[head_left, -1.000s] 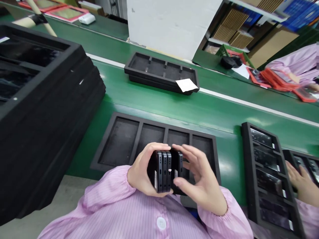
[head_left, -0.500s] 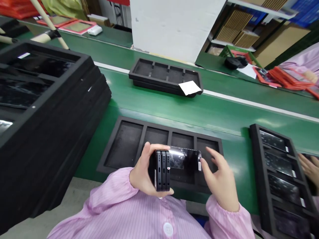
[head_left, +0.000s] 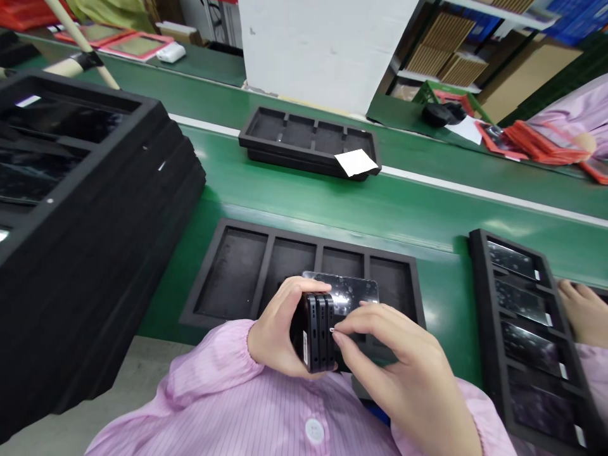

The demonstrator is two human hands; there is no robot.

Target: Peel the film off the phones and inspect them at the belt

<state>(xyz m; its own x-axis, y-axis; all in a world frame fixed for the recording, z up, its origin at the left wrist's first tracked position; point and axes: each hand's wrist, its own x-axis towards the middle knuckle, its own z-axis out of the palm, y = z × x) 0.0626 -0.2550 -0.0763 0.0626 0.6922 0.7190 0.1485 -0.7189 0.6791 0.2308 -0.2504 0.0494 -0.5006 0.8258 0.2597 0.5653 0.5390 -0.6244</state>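
Observation:
My left hand (head_left: pixel 280 332) is wrapped round a stack of three black smartphones (head_left: pixel 322 342), stood on edge with their port ends facing me. My right hand (head_left: pixel 403 361) has thumb and forefinger pinched at a tiny white sticker (head_left: pixel 332 330) by the port of the rightmost phone. Behind the fingers, a glossy black screen (head_left: pixel 354 290) shows partly; whether it belongs to the stack I cannot tell. Beneath both hands lies a black foam tray (head_left: pixel 202 310) with wide compartments, partly covered by the hands and phones.
At left rises a tall stack of black foam trays (head_left: pixel 156 209) holding screens. A tray of phones (head_left: pixel 484 316) lies at right, beside a co-worker's hand (head_left: pixel 584 310). Farther back, smaller trays (head_left: pixel 304 155) carry a white paper (head_left: pixel 355 163). Everything rests on a green bench (head_left: pixel 418 209).
My right hand has moved left from the far end of the glossy screen to the phones' port ends, its fingers closing into a pinch. The stack has shifted slightly right.

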